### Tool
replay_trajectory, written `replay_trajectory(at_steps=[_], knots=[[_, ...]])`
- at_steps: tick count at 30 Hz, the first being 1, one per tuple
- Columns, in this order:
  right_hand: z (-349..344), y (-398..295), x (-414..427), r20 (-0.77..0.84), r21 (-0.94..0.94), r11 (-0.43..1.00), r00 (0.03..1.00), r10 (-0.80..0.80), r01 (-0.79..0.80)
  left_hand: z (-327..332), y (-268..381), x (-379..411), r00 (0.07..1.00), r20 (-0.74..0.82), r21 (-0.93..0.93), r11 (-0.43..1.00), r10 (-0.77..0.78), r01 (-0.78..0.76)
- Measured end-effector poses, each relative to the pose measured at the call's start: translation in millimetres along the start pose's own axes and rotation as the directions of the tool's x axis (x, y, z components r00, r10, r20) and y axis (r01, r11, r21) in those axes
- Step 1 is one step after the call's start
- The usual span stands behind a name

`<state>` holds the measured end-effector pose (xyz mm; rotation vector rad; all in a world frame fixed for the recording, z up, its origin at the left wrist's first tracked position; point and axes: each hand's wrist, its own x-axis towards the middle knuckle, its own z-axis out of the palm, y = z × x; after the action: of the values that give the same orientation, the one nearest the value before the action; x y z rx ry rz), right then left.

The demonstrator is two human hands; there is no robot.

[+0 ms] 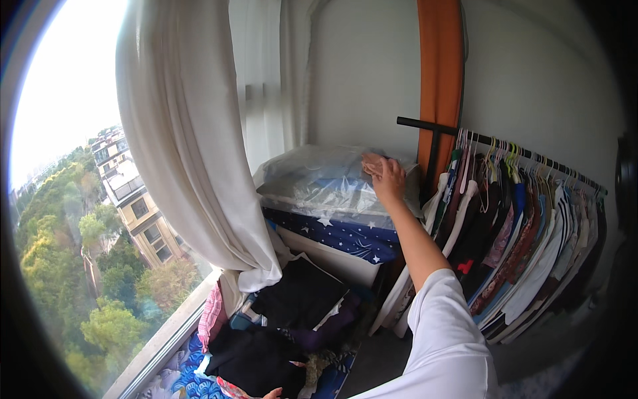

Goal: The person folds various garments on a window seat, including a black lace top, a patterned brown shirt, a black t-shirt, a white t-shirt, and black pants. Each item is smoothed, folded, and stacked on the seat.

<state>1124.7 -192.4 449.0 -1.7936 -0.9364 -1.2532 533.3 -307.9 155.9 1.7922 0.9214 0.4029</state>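
Observation:
My right hand grips a crumpled brownish-pink cloth. It is reaching out over a bulky bundle in clear plastic, at the bundle's right end. Beneath the plastic bundle shows dark blue fabric with white stars. Only a fingertip or two of my left hand enter at the bottom edge, near red patterned fabric and a black garment. Whether that hand holds anything is hidden. Farther back, a folded black garment lies on the pile.
Many clothes hang on a black garment rack to the right, its bar end jutting toward the bundle. A pale curtain drapes down beside the window at left. An orange fabric strip hangs behind. Pink striped cloth lies by the sill.

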Motion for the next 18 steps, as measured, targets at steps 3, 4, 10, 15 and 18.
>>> replay_trajectory(at_steps=[3,4,10,15,18], knots=[[6,40,29,0.390,-0.123,0.988,0.911,0.136,-0.095,-5,0,5,0.999,0.032,-0.002,0.999,-0.040,0.040],[9,56,41,0.429,-0.099,0.985,0.887,0.170,-0.141,-7,3,7,0.999,0.049,0.069,0.998,0.006,-0.009],[20,50,120,0.476,0.471,0.536,0.713,0.514,-0.701,-10,21,22,0.987,0.073,-0.086,0.985,-0.146,0.152],[27,14,154,0.494,0.806,0.074,0.737,0.462,-0.587,-11,25,48,0.989,0.093,-0.453,0.879,-0.119,0.148],[45,3,162,0.448,0.795,0.132,0.720,0.529,-0.592,-12,43,63,0.994,0.081,-0.454,0.886,-0.068,0.097]])
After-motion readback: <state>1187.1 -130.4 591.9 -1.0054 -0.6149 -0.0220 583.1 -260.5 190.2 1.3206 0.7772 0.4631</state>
